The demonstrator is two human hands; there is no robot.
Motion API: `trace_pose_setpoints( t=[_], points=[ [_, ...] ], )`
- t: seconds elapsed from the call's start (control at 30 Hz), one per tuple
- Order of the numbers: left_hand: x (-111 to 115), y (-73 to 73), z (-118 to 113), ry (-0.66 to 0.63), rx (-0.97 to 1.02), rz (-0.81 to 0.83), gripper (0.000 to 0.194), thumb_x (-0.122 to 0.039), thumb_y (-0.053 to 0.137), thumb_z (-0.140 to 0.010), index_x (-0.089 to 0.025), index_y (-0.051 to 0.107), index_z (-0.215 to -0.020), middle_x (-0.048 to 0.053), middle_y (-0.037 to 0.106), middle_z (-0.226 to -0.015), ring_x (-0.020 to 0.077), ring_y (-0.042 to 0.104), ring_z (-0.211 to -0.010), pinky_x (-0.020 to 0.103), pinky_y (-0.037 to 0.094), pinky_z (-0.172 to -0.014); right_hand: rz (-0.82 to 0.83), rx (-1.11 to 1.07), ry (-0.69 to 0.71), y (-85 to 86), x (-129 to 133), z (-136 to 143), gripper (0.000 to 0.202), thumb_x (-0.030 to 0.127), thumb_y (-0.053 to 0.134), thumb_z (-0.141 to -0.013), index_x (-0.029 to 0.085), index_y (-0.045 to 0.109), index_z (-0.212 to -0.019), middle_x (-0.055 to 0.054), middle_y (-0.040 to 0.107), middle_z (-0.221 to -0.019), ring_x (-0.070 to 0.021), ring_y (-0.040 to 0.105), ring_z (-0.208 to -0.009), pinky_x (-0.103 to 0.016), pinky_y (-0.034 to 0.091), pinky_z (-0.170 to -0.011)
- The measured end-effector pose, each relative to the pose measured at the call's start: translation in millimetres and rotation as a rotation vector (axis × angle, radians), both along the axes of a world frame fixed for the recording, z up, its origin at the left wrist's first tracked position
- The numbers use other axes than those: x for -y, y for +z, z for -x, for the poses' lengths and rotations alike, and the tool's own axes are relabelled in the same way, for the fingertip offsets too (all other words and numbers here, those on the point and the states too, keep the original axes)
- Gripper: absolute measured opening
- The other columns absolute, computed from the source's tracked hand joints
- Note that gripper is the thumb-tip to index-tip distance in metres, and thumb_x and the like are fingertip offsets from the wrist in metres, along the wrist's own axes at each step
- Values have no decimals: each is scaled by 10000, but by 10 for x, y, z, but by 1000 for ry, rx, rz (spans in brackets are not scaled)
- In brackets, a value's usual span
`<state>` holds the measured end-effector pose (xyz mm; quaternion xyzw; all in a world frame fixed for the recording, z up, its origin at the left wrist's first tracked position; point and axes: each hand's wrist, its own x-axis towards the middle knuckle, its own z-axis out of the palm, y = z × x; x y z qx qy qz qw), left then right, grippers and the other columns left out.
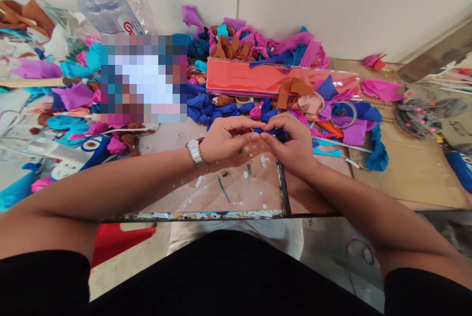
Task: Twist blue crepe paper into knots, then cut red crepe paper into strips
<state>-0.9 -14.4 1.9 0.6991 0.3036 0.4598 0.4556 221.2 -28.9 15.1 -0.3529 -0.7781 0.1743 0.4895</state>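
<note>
A small dark blue piece of cloth (280,133) is pinched between my two hands over the front middle of the table. My left hand (230,138), with a metal watch on the wrist, grips its left end between thumb and fingertips. Curled around the other end is my right hand (295,140), whose fingers hide part of the cloth. Just behind the hands lie several bunched blue cloth pieces (199,104). Two rolls of tape, one on the left (311,103) and one on the right (343,113), sit beyond my right hand among coloured scraps.
A flat pack of red sheets (243,77) lies behind the hands, with a heap of pink, brown and blue cloth (258,41) against the wall. At the left stand a plastic bottle (106,4) and a white-and-blue device (79,156). Cardboard (405,173) covers the right side.
</note>
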Motion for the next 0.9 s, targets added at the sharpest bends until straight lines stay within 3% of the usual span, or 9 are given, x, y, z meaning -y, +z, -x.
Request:
trace_pose_setpoints(
  t=[0.13, 0.33, 0.9],
  points=[
    [-12, -30, -23, -23, 128, 85, 431, -436, 885, -867, -175, 772, -1191, 96, 828, -1009, 159, 773, -843, 254, 627, -746, 7, 21, 6, -4, -5, -18, 117, 371, 788, -969, 274, 780, -1033, -51, 802, -1022, -224, 753, -948, -404, 616, -870],
    [-30, -25, -47, -57, 211, 116, 368, -436, 858, -900, -144, 726, -1082, 72, 805, -920, 133, 773, -777, 237, 629, -740, -15, 24, 20, 36, 9, -16, 127, 313, 791, -964, 271, 784, -1084, -61, 812, -1058, -220, 761, -973, -400, 623, -896],
    [-28, -4, -48, -15, 190, 116, 336, -451, 847, -903, -163, 759, -1052, 79, 803, -984, 120, 739, -790, 230, 607, -732, -40, 53, -17, 45, 7, -14, 92, 339, 773, -973, 290, 788, -1050, -43, 817, -1019, -229, 766, -943, -408, 627, -881]
  ],
)
